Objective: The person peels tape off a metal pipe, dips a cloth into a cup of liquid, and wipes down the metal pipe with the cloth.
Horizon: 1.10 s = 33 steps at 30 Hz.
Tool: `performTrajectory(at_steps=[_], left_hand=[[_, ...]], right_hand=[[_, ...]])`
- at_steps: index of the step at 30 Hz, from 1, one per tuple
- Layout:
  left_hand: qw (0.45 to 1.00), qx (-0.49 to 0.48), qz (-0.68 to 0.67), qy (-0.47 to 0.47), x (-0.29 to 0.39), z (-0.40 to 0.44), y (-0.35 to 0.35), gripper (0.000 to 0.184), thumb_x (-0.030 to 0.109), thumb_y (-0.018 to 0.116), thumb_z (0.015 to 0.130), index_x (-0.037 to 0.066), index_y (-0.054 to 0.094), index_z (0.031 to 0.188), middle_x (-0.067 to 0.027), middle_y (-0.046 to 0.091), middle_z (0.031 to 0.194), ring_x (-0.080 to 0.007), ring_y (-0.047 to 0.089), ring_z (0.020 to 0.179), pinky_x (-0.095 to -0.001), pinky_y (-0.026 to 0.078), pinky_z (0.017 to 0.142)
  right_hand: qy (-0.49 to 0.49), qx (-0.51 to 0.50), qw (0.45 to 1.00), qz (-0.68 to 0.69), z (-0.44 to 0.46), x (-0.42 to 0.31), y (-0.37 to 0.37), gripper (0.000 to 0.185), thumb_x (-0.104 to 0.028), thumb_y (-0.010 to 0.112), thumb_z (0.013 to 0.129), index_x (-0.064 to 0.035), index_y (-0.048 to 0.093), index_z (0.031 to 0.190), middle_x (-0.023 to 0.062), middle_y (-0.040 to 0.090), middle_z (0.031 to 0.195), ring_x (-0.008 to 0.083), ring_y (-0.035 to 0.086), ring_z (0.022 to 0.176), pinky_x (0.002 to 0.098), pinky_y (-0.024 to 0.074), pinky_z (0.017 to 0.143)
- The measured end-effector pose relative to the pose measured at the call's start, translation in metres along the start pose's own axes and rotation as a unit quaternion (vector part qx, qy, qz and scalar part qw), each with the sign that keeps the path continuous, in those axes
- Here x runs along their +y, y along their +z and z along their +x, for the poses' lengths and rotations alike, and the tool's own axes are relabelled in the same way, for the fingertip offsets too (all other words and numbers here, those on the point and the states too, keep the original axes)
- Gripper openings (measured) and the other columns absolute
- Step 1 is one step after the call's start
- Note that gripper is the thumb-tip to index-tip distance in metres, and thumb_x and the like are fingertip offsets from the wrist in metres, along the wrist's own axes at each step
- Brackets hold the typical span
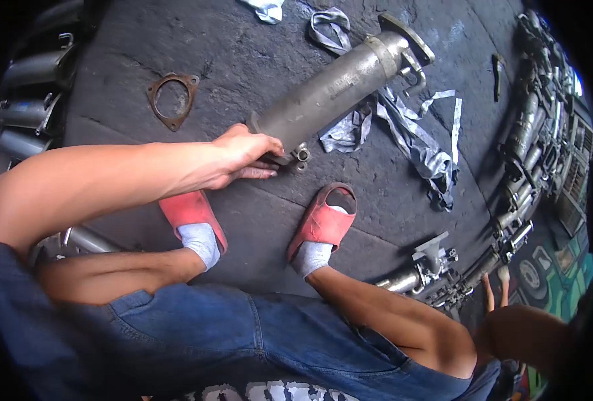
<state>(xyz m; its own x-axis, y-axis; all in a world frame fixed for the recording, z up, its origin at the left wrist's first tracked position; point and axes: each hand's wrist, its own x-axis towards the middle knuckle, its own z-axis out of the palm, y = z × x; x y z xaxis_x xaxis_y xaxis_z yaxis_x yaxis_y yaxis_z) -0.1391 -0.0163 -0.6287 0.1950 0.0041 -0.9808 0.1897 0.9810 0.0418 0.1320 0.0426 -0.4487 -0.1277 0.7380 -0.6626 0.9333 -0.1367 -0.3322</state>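
Note:
A grey metal exhaust pipe section [326, 87] lies slanting across the dark floor, with a flange [406, 39] and a curved bracket at its upper right end. My left hand [246, 155] is closed round the near end of it, beside a small bolt fitting [301, 154]; the fingertips are partly hidden below. To the left of the pipe, a rusty flat gasket [189, 100] with a large round hole rests on the floor. Crumpled silvery strips [420, 144] lie against and beyond the pipe. At the lower right a shadowed arm shows, but my right hand does not.
My feet in red slippers [323, 224] stand just below the pipe. Metal cylinders [32, 70] line the left side. Many exhaust parts [527, 127] are piled along the right, with more parts [433, 260] at the lower right. A dark tool-like bar [497, 77] lies at the upper right.

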Motion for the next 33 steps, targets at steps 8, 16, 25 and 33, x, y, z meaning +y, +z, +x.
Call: performTrajectory(at_steps=[8,16,25,33], left_hand=[[0.989,-0.031,0.135,-0.061,0.006,0.006,-0.008,0.039,0.025,0.074,0.089,0.001,0.063,0.116,-0.0083,0.066,0.111,-0.0164,0.067,0.09,-0.0294,0.059,0.068],[0.964,-0.025,0.257,-0.063,0.01,0.006,-0.01,0.057,0.046,0.074,0.086,-0.002,0.064,0.115,-0.0129,0.065,0.102,-0.0187,0.065,0.072,-0.0319,0.054,0.057],[0.77,-0.042,0.63,0.088,0.06,-0.039,-0.079,0.089,0.073,0.061,0.084,-0.01,0.065,0.115,-0.0302,0.068,0.113,-0.0383,0.068,0.105,-0.045,0.053,0.091],[0.616,0.273,0.671,0.31,0.001,-0.011,-0.193,0.119,0.037,0.094,0.063,-0.002,0.026,0.153,-0.0287,0.031,0.155,-0.0458,0.031,0.145,-0.0585,0.041,0.111]], right_hand=[[-0.079,0.106,0.989,0.067,0.007,0.009,0.008,0.021,-0.01,0.063,0.09,-0.0008,0.066,0.109,0.0113,0.069,0.094,0.0214,0.069,0.078,0.0348,0.0573,0.072],[-0.136,0.231,0.961,0.06,-0.001,0.014,-0.025,0.027,-0.013,0.059,0.095,-0.0014,0.062,0.12,0.011,0.067,0.106,0.0198,0.068,0.083,0.0315,0.0575,0.073],[-0.226,0.331,0.911,0.098,0.024,0.014,-0.017,0.034,-0.015,0.055,0.1,-0.0021,0.058,0.132,0.0107,0.066,0.12,0.018,0.067,0.089,0.0278,0.0577,0.075],[-0.215,0.233,0.946,-0.074,0.136,0.104,0.063,0.053,-0.012,0.072,0.088,-0.0024,0.051,0.135,0.0221,0.054,0.132,0.0393,0.054,0.122,0.0435,0.0438,0.106]])
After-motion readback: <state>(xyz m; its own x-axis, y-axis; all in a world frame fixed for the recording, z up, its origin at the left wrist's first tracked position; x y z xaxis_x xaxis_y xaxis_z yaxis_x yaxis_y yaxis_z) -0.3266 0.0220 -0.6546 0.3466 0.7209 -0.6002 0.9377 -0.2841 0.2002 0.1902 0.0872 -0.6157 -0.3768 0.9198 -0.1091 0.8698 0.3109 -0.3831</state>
